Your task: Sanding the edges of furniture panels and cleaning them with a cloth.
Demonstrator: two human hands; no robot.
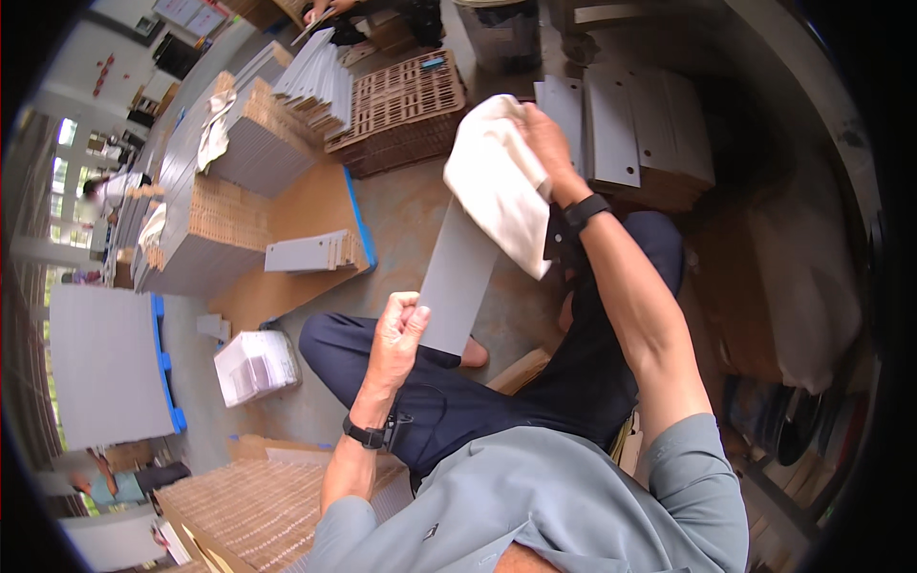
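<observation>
A long, flat grey panel (454,286) slants away from me above my lap. My left hand (396,342) is closed on its near left edge, thumb on top. At the far end, my right hand (547,148) grips a cream cloth (495,172) that drapes over the panel and hides that end of it. The fingers of my right hand are partly hidden by the cloth, so I cannot tell if they also touch the panel.
Beyond the panel stands a brown slatted plastic crate (396,95), with a dark bin (501,36) behind. Stacked panels with holes (611,124) lie at right. At left, panel stacks (224,224) rest on a cardboard-covered pallet (325,196), near a plastic-wrapped bundle (256,368). Another person's hand (325,10) shows at the top.
</observation>
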